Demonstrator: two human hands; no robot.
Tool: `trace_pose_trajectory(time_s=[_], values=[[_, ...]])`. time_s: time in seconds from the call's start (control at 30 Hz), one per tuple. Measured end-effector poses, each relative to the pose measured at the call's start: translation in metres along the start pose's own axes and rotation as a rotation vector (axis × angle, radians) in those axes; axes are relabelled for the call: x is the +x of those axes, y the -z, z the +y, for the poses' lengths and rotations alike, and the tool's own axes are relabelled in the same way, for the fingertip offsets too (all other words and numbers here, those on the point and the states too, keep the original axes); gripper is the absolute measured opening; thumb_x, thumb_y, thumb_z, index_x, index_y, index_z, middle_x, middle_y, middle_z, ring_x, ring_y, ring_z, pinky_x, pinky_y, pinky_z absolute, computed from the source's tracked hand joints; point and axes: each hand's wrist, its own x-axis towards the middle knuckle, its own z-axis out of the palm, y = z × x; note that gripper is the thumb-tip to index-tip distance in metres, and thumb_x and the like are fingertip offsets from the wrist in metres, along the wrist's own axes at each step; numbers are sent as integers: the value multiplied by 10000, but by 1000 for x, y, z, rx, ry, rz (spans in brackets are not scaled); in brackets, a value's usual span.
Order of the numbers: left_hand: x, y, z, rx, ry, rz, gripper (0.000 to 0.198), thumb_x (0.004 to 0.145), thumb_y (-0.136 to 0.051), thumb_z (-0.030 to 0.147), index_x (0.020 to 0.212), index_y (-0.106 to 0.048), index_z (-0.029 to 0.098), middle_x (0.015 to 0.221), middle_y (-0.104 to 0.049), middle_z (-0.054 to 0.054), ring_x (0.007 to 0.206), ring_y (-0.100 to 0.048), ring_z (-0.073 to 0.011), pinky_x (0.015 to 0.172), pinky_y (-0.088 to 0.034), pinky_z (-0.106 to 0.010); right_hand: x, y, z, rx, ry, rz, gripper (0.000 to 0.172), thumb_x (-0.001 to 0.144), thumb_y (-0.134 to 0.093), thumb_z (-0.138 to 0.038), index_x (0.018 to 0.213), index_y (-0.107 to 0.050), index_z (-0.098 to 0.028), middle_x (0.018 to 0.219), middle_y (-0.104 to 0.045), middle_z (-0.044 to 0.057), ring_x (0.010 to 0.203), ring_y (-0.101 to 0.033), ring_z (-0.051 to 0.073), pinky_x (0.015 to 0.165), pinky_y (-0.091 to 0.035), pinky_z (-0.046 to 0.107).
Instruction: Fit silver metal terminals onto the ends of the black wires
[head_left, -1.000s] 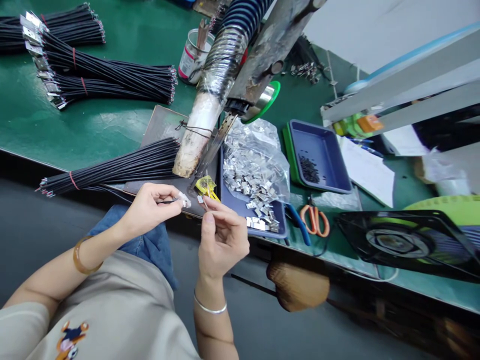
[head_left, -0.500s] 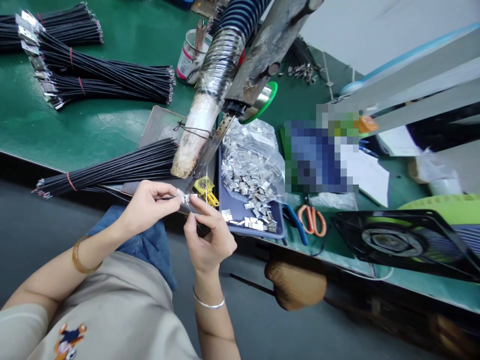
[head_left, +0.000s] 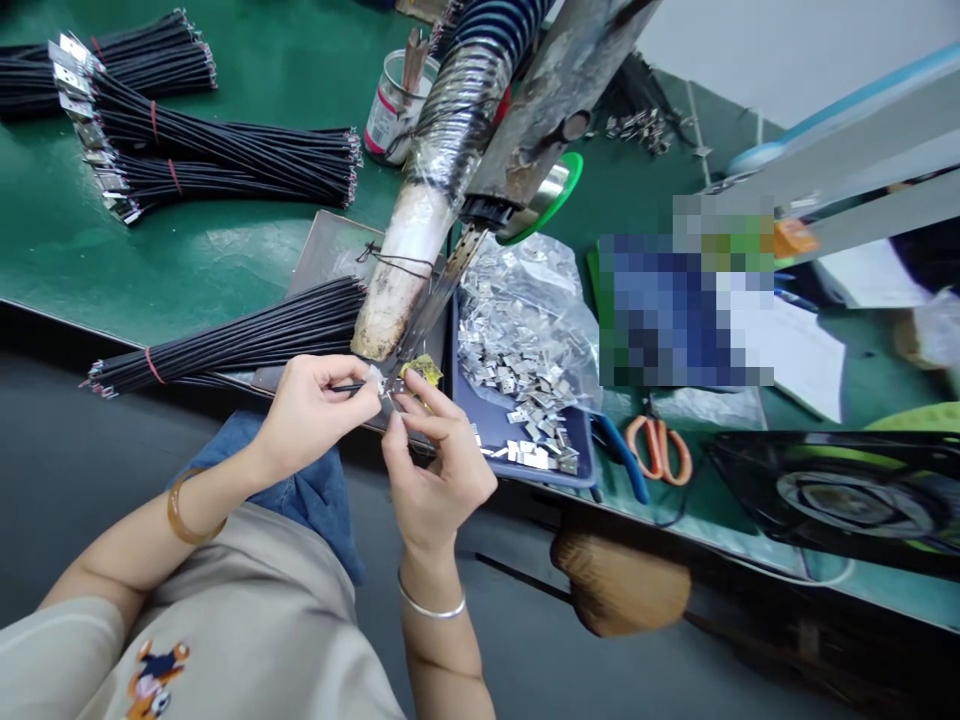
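My left hand (head_left: 311, 412) pinches a thin black cable (head_left: 346, 387) near its end, with a white wrap at the fingertips. Small shiny metal shows at the cable's end, too small to make out fully. Close beside it, thumb and fingers of my right hand (head_left: 442, 455) are drawn together on a thin silvery wire (head_left: 389, 398), whose lower part is hidden. Just above both hands are a narrow metal rod (head_left: 439, 295) of a soldering iron and the mouth of a taped white hose (head_left: 379, 318). A yellow sponge-like piece (head_left: 424, 370) lies behind my right fingers.
A bundle of black cables (head_left: 247, 335) lies left of the hose; more bundles (head_left: 232, 150) lie farther back. To the right, a blue tray (head_left: 501, 420) holds small metal plates. Orange-handled scissors (head_left: 660, 450), a green-rimmed spool (head_left: 551, 200) and a black fan (head_left: 840, 500) are nearby.
The view has shifted slightly, so the bench items sit farther right. My hands stay close together, and the black cable now shows between my left fingers.
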Motion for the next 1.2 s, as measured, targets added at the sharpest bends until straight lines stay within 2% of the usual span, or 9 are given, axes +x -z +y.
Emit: trace_pose_trajectory(time_s=[0.23,0.4,0.53,0.73,0.83,0.93,1.07,1.13,1.2], values=[[-2,1,-1,68,1,-42,152,696,-605,238,643,-666,110,613,-566,4,575,-471,-80,529,-410,-168,4,3,-2,-31,19,-12,152,880,-666,-93,862,-599,-229,1042,-788,65,894,-780,166,764,-676,301],[-3,0,1,88,-55,-32,161,720,-598,242,684,-671,103,597,-519,24,555,-417,-60,516,-396,-145,7,2,-3,-96,71,13,170,853,-709,-66,888,-640,-218,1002,-794,63,906,-777,170,792,-663,296],[-3,2,4,130,-74,-56,180,733,-590,242,709,-689,93,617,-549,16,569,-419,-60,497,-361,-132,6,3,-5,-94,80,17,179,844,-709,-64,867,-627,-222,1033,-790,64,920,-778,175,785,-666,288],[-4,4,-2,165,-12,-129,201,758,-588,260,711,-687,92,647,-562,5,629,-472,-82,591,-443,-158,4,7,-2,-174,152,-17,180,861,-689,-56,888,-601,-210,980,-802,80,859,-785,155,755,-645,239],[-6,5,-3,172,-22,-154,189,766,-586,255,736,-689,99,660,-566,8,615,-451,-73,558,-405,-148,4,8,-1,-200,201,6,182,858,-700,-42,905,-618,-198,954,-806,87,853,-788,153,758,-634,220],[-6,7,-3,183,-43,-153,153,766,-597,248,755,-667,112,636,-519,29,568,-391,-60,509,-339,-152,2,9,-1,-149,139,34,169,862,-704,-55,916,-646,-204,927,-805,60,822,-785,150,743,-638,225],[-7,15,2,118,-15,-258,178,775,-597,278,725,-645,114,653,-554,3,594,-443,-81,554,-371,-189,1,15,0,37,-105,-52,134,882,-695,-94,891,-665,-224,838,-782,1,747,-764,135,660,-629,219],[-7,18,3,97,10,-318,191,769,-604,289,707,-643,112,636,-544,1,594,-449,-87,567,-377,-203,2,19,-1,57,-90,-68,139,872,-709,-91,872,-663,-223,865,-787,10,749,-759,134,607,-605,204],[-7,20,4,96,21,-345,191,760,-611,295,699,-634,116,614,-508,13,582,-426,-87,555,-355,-206,5,21,-2,23,19,-102,161,858,-718,-72,864,-658,-222,893,-792,17,751,-756,129,599,-594,199]])
